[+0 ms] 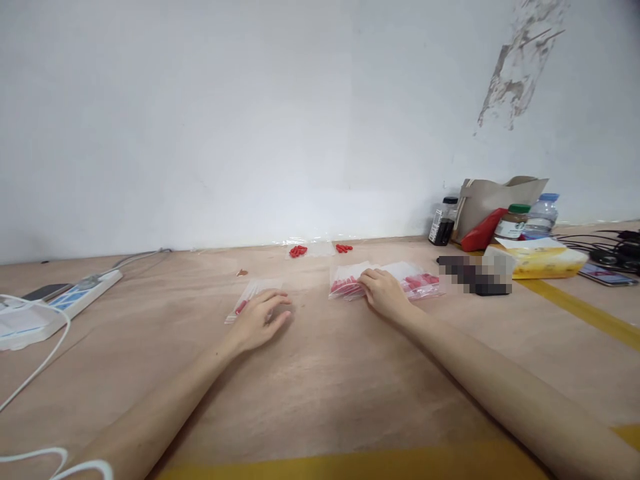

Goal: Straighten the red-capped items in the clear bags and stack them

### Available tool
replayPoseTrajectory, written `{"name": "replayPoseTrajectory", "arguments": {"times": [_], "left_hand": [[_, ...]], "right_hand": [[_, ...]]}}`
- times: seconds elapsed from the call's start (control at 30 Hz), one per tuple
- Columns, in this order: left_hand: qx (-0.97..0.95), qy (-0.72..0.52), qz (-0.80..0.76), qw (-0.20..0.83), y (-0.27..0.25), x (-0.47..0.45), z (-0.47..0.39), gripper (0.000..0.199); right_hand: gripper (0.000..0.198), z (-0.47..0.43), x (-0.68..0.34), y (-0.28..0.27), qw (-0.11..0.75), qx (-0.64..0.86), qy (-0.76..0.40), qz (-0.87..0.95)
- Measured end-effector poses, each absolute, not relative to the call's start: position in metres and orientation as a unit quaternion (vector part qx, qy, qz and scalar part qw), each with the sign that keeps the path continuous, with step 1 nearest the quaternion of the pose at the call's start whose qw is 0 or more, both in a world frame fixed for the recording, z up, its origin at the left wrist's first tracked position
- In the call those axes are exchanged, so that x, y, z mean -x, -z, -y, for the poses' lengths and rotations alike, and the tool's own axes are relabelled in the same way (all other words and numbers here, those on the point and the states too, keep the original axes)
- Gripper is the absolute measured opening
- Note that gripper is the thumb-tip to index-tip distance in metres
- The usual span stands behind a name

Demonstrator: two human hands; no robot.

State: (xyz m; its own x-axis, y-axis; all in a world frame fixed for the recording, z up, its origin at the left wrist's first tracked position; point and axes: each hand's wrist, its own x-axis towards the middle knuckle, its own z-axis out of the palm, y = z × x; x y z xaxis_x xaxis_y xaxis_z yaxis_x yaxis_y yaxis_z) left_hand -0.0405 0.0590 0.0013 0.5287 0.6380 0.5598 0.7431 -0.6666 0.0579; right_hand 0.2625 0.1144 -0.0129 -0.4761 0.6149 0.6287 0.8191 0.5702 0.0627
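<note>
My left hand [260,320] lies flat on a small clear plastic bag [249,297] that has a red piece inside it, fingers spread over it. My right hand [384,292] rests on a pile of clear bags [420,279] filled with red pieces, fingertips pressing the left part of the pile. Both hands are on a wooden tabletop [325,380]. Loose red pieces [298,251] lie on another clear bag near the wall, with a few more red pieces [343,248] beside them.
A white power strip [75,297] with white cables sits at the left. At the right stand a dark bottle [443,223], a beige bag [493,200], a jar, a water bottle, a yellow tissue pack [545,261] and black cables. Yellow tape crosses the table.
</note>
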Motion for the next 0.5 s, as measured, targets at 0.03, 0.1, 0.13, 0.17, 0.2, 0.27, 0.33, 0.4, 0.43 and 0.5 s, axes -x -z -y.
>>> {"name": "replayPoseTrajectory", "arguments": {"times": [0.03,0.1,0.13,0.17,0.2,0.27,0.33,0.4,0.43,0.5], "left_hand": [[0.876,0.263,0.395,0.089,-0.003,0.032,-0.058,0.023],[0.886,0.239,0.388,0.084,-0.007,0.018,-0.059,0.029],[0.890,0.233,0.384,0.081,-0.008,0.011,-0.060,0.033],[0.893,0.229,0.380,0.078,-0.008,0.006,-0.062,0.036],[0.895,0.229,0.376,0.074,-0.007,0.002,-0.064,0.038],[0.896,0.233,0.373,0.064,-0.003,-0.003,-0.068,0.042],[0.895,0.242,0.370,0.056,0.004,-0.005,-0.071,0.042],[0.891,0.259,0.370,0.050,0.013,-0.004,-0.072,0.036],[0.888,0.268,0.370,0.047,0.017,-0.003,-0.073,0.032],[0.883,0.285,0.370,0.038,0.024,-0.002,-0.073,0.026]], "right_hand": [[0.018,-0.114,-0.259,0.014,0.293,0.411,0.157,0.849],[0.017,-0.113,-0.248,0.016,0.310,0.384,0.101,0.864],[0.016,-0.111,-0.243,0.017,0.316,0.373,0.076,0.869],[0.014,-0.110,-0.238,0.019,0.320,0.363,0.054,0.874],[0.013,-0.109,-0.233,0.020,0.322,0.353,0.035,0.878],[0.012,-0.106,-0.227,0.024,0.325,0.332,0.002,0.885],[0.011,-0.102,-0.227,0.027,0.333,0.314,-0.025,0.889],[0.014,-0.099,-0.230,0.030,0.346,0.307,-0.029,0.886],[0.018,-0.097,-0.232,0.031,0.349,0.312,-0.017,0.883],[0.024,-0.096,-0.235,0.033,0.344,0.326,0.045,0.879]]}}
